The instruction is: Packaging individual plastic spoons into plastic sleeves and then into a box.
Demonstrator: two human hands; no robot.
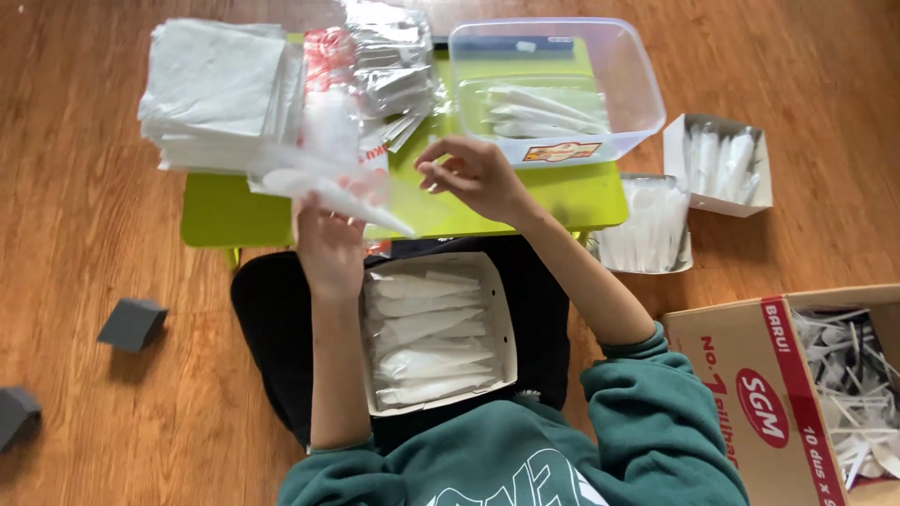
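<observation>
My left hand (330, 245) holds up a clear plastic sleeve (323, 183) with a white folded napkin and utensil inside, over the near edge of the lime green low table (525, 201). My right hand (473, 173) hovers over the table with fingers spread and nothing in it. A white box (502, 323) on my lap holds several packed white sleeves. A stack of white napkins (216, 89) lies at the table's left, with a pile of clear plastic sleeves (389, 70) beside it.
A clear plastic tub (623, 84) with finished packs stands at the table's right. Two white boxes of plastic utensils (722, 164), (647, 230) sit on the wooden floor, right. A cardboard carton (750, 394) of loose utensils is at lower right. Grey objects (131, 323) lie at left.
</observation>
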